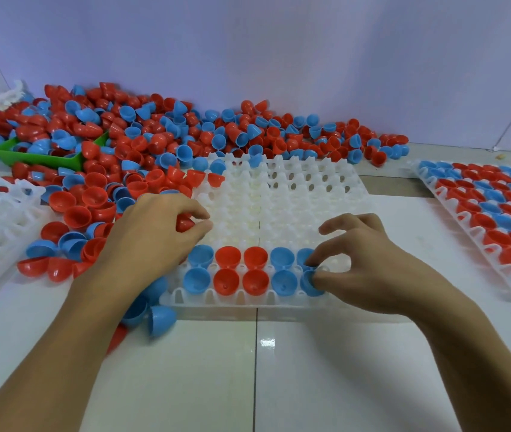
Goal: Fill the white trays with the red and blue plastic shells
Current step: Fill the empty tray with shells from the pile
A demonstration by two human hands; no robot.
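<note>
While two near rows of the tray [282, 194] hold shells, right hand [369, 263] pinches blue shell [308, 283], left hand [151, 235] grips red shell [184, 222].

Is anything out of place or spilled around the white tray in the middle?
Yes. Several loose blue plastic shells lie on the tiled floor beside the near left corner of the white plastic tray, apart from the big pile of red and blue shells behind.

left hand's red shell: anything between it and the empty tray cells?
Nothing visible. The left hand pinches the red shell at the middle tray's left edge; the cells beside it are open and empty.
</note>
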